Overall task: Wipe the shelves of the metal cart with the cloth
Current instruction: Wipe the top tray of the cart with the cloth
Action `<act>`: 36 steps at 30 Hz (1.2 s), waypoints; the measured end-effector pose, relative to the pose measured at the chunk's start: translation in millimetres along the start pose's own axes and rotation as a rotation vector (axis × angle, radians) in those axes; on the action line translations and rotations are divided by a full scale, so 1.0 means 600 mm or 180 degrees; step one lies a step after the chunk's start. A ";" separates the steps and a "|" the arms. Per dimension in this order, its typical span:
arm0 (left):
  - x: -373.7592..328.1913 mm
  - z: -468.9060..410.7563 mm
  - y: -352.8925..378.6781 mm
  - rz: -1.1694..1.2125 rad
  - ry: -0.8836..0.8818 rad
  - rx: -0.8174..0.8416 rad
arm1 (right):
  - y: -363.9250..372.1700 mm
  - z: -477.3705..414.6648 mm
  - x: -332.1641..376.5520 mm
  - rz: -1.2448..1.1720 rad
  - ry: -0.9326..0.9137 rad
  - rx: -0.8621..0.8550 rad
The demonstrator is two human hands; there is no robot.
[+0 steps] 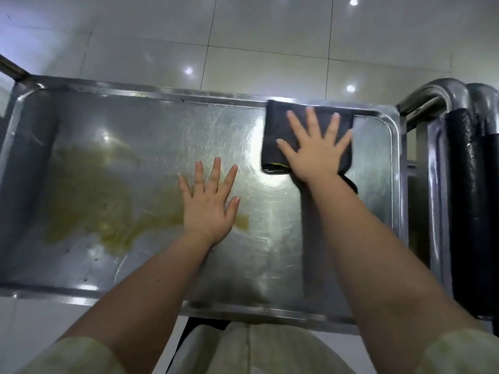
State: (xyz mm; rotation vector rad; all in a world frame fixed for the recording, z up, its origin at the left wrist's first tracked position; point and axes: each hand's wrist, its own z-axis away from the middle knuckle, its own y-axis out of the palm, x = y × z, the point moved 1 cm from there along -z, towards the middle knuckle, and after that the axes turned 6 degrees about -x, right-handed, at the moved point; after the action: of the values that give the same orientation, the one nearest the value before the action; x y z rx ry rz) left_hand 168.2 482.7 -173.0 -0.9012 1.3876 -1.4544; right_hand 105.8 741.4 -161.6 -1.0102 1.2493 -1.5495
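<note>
The metal cart's top shelf [151, 125] fills the view, a scratched steel tray with a raised rim. A folded dark grey cloth [278, 122] lies at its far right corner. My right hand [316, 149] presses flat on the cloth with fingers spread. My left hand [209, 201] rests flat on the bare shelf near the middle, fingers spread, holding nothing. A yellowish smear [102, 195] covers the left half of the shelf, reaching up to my left hand.
The cart's curved steel handle [442, 95] with black padded grips [464, 206] stands at the right. Glossy white floor tiles [270, 36] lie beyond the far rim. A metal bar [12, 68] juts in at the upper left.
</note>
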 end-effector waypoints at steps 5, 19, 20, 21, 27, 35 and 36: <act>-0.004 0.001 -0.004 0.0011 0.0008 0.0035 | -0.029 0.024 -0.153 -0.0041 0.0977 0.0087; 0.002 -0.016 -0.011 -0.0057 -0.0031 0.0168 | -0.016 -0.019 -0.024 -0.0055 0.0058 0.0015; 0.002 -0.016 -0.011 -0.0038 -0.0029 0.0159 | -0.019 -0.011 -0.074 -0.0065 0.0357 0.0017; 0.001 -0.017 -0.010 -0.0017 -0.0023 0.0157 | -0.023 0.001 -0.118 -0.0109 0.0651 0.0040; 0.006 -0.015 -0.008 0.0051 0.0022 0.0144 | -0.003 0.120 -0.072 -0.0081 0.0661 0.0084; 0.008 -0.021 -0.007 0.0069 0.0012 0.0140 | 0.016 0.176 -0.028 0.0001 -0.0301 0.0005; 0.007 -0.021 -0.006 0.0071 0.0018 0.0130 | 0.010 0.169 -0.071 0.0008 0.0065 0.0011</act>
State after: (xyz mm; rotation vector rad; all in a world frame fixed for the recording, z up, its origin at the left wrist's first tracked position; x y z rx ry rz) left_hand 154.6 482.9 -170.8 -0.8537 1.3631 -1.4643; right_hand 215.1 754.2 -153.7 -0.9925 1.2612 -1.5631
